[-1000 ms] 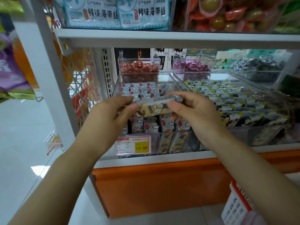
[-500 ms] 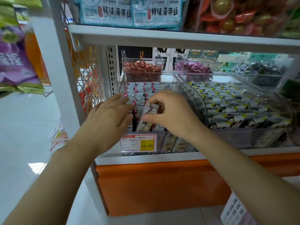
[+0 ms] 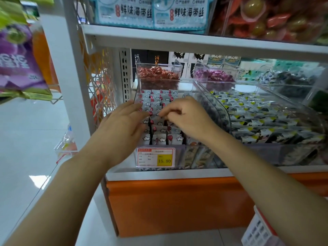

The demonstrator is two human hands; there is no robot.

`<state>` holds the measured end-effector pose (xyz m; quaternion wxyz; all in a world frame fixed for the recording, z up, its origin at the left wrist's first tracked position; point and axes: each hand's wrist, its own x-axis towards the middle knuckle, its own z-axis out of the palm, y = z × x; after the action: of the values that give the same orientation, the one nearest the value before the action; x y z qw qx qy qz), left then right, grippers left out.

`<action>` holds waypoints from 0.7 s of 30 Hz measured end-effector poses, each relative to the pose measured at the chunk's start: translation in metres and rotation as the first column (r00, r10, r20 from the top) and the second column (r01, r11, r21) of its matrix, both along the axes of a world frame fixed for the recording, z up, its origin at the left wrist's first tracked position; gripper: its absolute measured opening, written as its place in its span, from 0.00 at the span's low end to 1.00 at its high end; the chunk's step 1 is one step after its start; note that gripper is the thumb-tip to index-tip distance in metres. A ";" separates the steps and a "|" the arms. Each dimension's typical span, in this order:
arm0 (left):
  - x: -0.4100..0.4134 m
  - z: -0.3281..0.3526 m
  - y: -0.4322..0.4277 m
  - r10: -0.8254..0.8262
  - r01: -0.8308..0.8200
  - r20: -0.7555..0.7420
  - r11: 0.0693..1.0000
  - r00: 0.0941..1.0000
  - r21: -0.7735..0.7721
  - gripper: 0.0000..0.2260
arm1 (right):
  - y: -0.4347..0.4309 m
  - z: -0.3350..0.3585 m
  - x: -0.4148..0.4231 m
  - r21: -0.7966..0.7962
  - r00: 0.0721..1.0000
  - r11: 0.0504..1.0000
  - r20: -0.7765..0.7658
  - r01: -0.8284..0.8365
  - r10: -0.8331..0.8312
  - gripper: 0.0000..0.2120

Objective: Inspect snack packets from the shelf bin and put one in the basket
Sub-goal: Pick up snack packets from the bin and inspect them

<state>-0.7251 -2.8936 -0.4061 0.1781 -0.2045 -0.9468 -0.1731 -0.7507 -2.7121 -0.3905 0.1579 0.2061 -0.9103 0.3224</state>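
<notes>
Left hand [image 3: 122, 125] lies flat, fingers straight, holding nothing, fingertips touching the left rows of small grey-white snack packets with red dots and cloud prints [image 3: 156, 103]. Right hand [image 3: 186, 119] has curled fingers, tips bunched on the packets mid-bin; cannot tell if it pinches one. The packets stand in rows inside the clear plastic shelf bin [image 3: 179, 157], which carries a red-and-yellow price tag [image 3: 156, 157] on its front. The white plastic basket with red rim [image 3: 257, 233] is on the floor at lower right, well apart from both hands. A neighbouring clear bin of black-yellow-white packets [image 3: 266, 118] sits just beside, to the right.
</notes>
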 end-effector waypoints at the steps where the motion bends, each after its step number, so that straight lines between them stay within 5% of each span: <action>1: 0.000 0.000 0.000 -0.002 0.002 -0.006 1.000 1.000 -0.003 0.19 | 0.000 0.001 -0.005 0.043 1.000 0.999 0.000 0.021 -0.021 0.10; 5: 0.001 0.003 0.001 -0.011 0.011 -0.046 1.000 0.999 0.007 0.18 | -0.006 0.001 -0.015 0.408 1.000 0.913 -0.029 0.013 -0.001 0.05; 8: 0.003 0.003 0.003 -0.009 0.010 -0.056 1.000 0.998 0.012 0.18 | -0.012 0.001 -0.016 0.475 0.998 0.880 -0.042 -0.013 0.037 0.05; 11: 0.004 0.005 0.006 -0.004 0.007 -0.081 0.999 0.997 0.033 0.18 | -0.011 0.010 -0.009 0.136 0.997 0.988 0.001 -0.072 0.072 0.03; 14: 0.005 0.008 0.009 0.024 -0.010 -0.138 0.995 0.990 0.101 0.18 | 0.000 0.021 0.002 -0.169 0.998 0.985 -0.056 -0.030 0.021 0.04; 21: 0.016 0.012 0.029 -0.015 0.038 -0.077 0.952 0.997 0.303 0.19 | 0.044 0.014 0.035 -0.665 0.999 0.746 0.011 0.041 -0.045 0.06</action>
<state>-0.7094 -2.8643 -0.3940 0.2402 -0.1935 -0.8988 -0.3114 -0.7159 -2.6679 -0.3768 0.2309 0.1162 -0.7400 0.6210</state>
